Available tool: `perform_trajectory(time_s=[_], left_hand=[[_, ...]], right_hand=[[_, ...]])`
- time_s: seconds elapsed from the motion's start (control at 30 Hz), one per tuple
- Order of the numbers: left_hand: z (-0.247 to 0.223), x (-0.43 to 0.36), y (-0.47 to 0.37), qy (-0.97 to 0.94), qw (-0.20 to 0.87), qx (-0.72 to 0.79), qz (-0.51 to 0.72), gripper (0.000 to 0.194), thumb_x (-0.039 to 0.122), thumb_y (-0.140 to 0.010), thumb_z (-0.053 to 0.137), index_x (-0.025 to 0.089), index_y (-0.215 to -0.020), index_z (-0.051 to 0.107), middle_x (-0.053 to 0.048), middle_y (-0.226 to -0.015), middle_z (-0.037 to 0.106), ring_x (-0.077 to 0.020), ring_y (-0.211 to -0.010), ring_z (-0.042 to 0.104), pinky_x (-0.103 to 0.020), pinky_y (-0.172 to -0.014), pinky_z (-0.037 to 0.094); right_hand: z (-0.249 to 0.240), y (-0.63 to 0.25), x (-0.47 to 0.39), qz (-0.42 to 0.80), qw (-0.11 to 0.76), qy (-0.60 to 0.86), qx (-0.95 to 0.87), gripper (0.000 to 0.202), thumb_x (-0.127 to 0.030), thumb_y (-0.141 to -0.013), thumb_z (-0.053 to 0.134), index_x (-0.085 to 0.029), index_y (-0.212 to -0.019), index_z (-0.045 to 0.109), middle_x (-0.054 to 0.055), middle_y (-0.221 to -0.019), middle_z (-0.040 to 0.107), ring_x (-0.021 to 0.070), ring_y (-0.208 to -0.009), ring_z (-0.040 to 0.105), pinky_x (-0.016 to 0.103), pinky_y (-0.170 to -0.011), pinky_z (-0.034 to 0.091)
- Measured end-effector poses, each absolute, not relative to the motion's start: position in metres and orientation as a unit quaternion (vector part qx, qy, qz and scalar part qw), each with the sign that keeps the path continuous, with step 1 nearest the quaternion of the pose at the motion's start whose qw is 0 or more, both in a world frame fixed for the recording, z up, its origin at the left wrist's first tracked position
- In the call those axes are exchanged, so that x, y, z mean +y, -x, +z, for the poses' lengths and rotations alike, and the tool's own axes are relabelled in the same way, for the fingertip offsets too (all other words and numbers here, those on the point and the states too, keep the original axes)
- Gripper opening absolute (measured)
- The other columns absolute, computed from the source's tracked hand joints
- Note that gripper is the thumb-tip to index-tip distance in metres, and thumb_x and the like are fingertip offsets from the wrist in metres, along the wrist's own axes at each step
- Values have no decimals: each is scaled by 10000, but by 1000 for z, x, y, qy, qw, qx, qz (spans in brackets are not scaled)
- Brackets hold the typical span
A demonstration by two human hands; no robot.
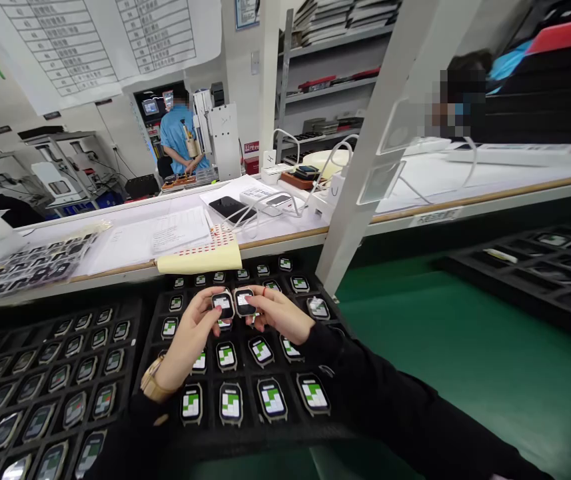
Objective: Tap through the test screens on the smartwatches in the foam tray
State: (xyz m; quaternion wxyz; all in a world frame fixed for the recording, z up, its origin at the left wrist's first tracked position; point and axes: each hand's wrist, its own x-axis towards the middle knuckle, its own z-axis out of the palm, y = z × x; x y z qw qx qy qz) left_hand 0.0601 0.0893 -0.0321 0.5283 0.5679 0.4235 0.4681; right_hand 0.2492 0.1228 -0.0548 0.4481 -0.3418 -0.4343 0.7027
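Note:
My left hand [196,325] grips a square smartwatch case [222,304], its screen lit and facing me, with the thumb on the glass. In my right hand [280,312] is a second smartwatch case [244,302], thumb against its lit screen. The two cases are side by side, nearly touching, above a black compartment tray [210,437]. Strapless watch cases fill that tray, most with green and white blocks on their screens, such as one smartwatch case [230,403] in the front row.
Left of my tray lies another black tray [132,343] of watch cases. Behind are a white bench with a phone [232,211], papers [180,231], a yellow sheet [200,261] and white cables. A slanted white post [365,173] rises at right. Other people work beyond.

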Motion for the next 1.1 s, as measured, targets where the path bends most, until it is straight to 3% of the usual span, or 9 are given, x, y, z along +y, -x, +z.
perform_trajectory(time_s=[0.1, 0.37, 0.63, 0.8, 1.1], left_hand=[[-36, 89, -61, -579, 532, 420, 454, 342, 330, -897, 635, 239, -1221, 575, -34, -1140, 604, -69, -675, 507, -189, -620, 440], [-41, 89, -60, -580, 540, 420, 442, 336, 375, -923, 608, 239, -1229, 575, -62, -1162, 608, -120, -784, 598, -198, -619, 455], [-41, 89, -60, -573, 538, 427, 448, 339, 410, -926, 614, 220, -1206, 591, -82, -1146, 625, -142, -794, 613, -201, -576, 458], [-42, 90, -59, -560, 549, 422, 455, 329, 396, -909, 635, 222, -1186, 606, -72, -1133, 631, -129, -776, 613, -187, -568, 451], [-44, 93, -60, -563, 519, 442, 467, 409, 459, -853, 701, 193, -1147, 602, -77, -1054, 651, -125, -710, 588, -191, -520, 435]], right_hand=[[-57, -249, 121, 695, 448, 342, -446, 243, -194, -773, 704, -143, -1004, 649, 34, -796, 666, 108, -548, 607, 143, -378, 426], [-60, -250, 121, 677, 443, 355, -469, 406, -301, -657, 794, -147, -994, 628, 9, -742, 642, 103, -515, 572, 141, -337, 397], [-63, -250, 123, 672, 441, 367, -469, 361, -370, -705, 790, -161, -941, 614, -18, -662, 596, 85, -462, 511, 129, -310, 321], [-61, -253, 121, 687, 437, 357, -457, 352, -355, -703, 715, -161, -983, 628, 13, -730, 619, 120, -531, 573, 146, -329, 364], [-66, -252, 122, 691, 422, 342, -477, 465, -380, -725, 793, -149, -1078, 599, 79, -880, 697, 113, -547, 573, 146, -341, 389]])
